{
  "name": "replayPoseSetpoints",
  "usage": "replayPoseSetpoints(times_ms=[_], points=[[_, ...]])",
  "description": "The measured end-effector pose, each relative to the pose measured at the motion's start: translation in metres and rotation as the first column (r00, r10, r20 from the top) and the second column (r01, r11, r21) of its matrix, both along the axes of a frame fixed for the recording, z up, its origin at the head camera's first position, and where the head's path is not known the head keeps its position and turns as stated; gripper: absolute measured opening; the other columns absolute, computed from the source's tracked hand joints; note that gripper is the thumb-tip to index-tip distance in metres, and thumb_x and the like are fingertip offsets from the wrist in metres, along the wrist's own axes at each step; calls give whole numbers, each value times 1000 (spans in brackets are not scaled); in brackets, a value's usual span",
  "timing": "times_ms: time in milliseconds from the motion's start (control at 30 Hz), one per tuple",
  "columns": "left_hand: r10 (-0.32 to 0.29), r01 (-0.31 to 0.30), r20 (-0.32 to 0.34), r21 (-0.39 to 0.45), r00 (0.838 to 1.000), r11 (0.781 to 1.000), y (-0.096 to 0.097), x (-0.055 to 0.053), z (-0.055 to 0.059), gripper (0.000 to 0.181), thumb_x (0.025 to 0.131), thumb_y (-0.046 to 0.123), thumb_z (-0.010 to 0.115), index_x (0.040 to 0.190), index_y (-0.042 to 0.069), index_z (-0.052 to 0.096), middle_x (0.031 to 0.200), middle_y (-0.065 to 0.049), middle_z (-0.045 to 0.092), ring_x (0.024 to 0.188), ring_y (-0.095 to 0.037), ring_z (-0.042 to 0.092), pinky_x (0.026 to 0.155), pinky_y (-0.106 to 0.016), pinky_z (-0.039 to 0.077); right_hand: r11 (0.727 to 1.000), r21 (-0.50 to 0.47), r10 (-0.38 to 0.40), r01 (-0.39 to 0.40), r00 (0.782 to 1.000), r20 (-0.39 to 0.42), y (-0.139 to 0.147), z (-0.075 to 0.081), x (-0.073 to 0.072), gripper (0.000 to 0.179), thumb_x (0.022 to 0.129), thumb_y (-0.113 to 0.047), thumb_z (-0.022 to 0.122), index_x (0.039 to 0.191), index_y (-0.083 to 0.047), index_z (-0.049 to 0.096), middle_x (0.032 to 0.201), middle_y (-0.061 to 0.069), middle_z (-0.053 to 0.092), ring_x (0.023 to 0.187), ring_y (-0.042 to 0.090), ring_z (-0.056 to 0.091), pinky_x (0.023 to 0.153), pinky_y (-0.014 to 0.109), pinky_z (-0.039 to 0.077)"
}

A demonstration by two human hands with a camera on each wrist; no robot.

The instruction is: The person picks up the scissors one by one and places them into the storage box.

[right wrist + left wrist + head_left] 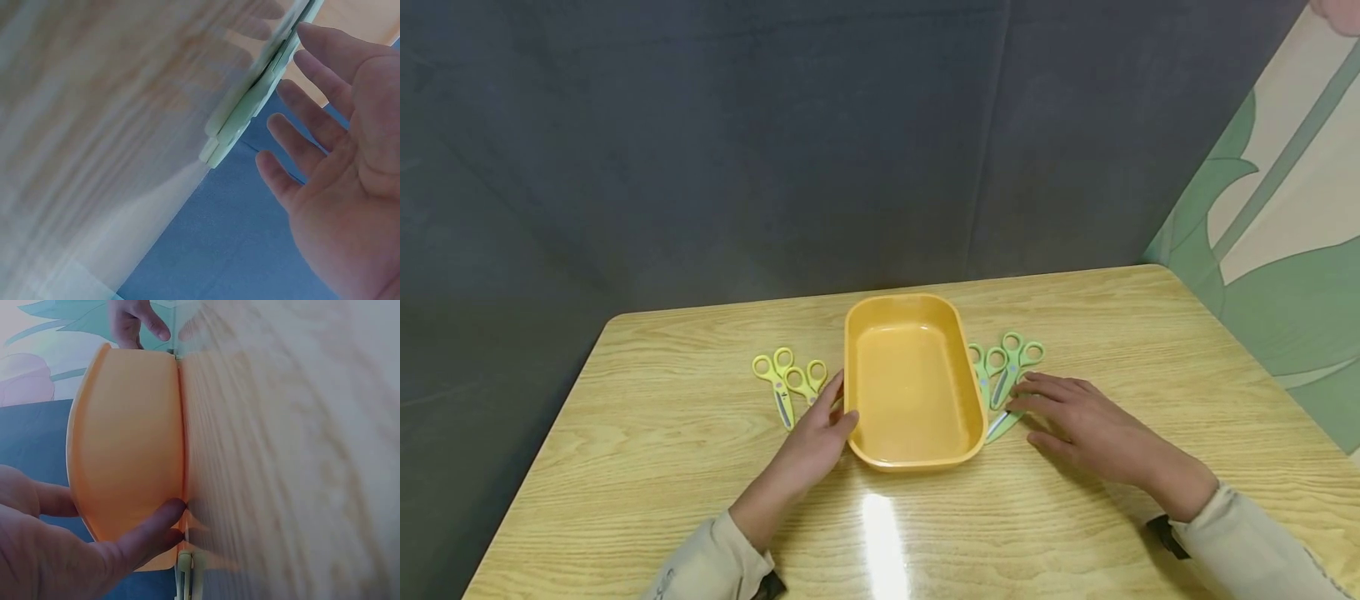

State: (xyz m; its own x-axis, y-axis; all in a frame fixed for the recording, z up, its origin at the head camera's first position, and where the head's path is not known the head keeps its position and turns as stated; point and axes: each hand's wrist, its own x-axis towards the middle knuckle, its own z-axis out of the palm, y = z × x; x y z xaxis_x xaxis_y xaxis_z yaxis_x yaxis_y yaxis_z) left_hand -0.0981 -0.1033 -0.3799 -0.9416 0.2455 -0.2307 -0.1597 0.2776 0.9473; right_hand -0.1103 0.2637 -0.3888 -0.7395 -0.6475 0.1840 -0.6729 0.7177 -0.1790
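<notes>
A yellow-orange plastic tray (910, 383) sits on the table with nothing inside. My left hand (808, 446) grips its near left side, the thumb at the rim and fingertips low against the outer wall in the left wrist view. Right of the tray, my right hand (1090, 425) reaches over green scissors (1003, 427), fingers extended and spread, fingertips right at them. Those scissors are partly hidden by the fingers. Other green scissors (1010, 375) lie just beyond, and another green pair (983, 379) is partly covered by the tray's edge.
Two yellow pairs of scissors lie left of the tray: one pair (781, 396) in full view, the other (805, 385) partly behind my left hand. A dark curtain (775, 167) hangs behind the wooden table (625, 467), with a leaf-patterned wall (1285, 317) at right.
</notes>
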Motion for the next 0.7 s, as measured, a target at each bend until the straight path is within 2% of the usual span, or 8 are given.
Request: replayPoseSetpoints(times_ms=[167, 300, 467, 700], points=[[4, -9, 46, 98, 999, 995, -3, 1, -1, 65, 104, 12, 48, 160, 21, 16, 166, -6, 22, 143, -37, 40, 96, -42, 55, 1000, 1, -5, 5, 1000, 5, 1, -2, 0, 40, 88, -19, 75, 127, -19, 65, 134, 3, 62, 132, 34, 51, 100, 58, 44], [-7, -5, 82, 144, 997, 990, -5, 10, -1, 67, 103, 8, 49, 160, 18, 16, 165, -10, 22, 138, -37, 47, 90, -38, 58, 1000, -12, 25, -25, 999, -29, 0, -3, 0, 40, 85, -16, 77, 124, -16, 67, 132, 5, 64, 129, 34, 55, 97, 58, 47], [-20, -2, 103, 212, 994, 977, -6, 20, -1, 69, 102, 4, 48, 161, 14, 12, 165, -16, 21, 136, -38, 49, 92, -40, 57, 998, -14, 53, -54, 996, -70, -2, -4, 0, 41, 83, -13, 78, 123, -15, 68, 130, 6, 65, 126, 35, 58, 94, 57, 50], [-39, 14, 99, 246, 994, 969, 0, 21, 3, 70, 103, 8, 49, 161, 14, 10, 164, -17, 23, 139, -36, 46, 97, -39, 56, 999, -7, 31, -31, 998, -63, 2, 0, 0, 43, 84, -12, 77, 125, -17, 67, 132, 5, 64, 127, 34, 57, 94, 57, 49]])
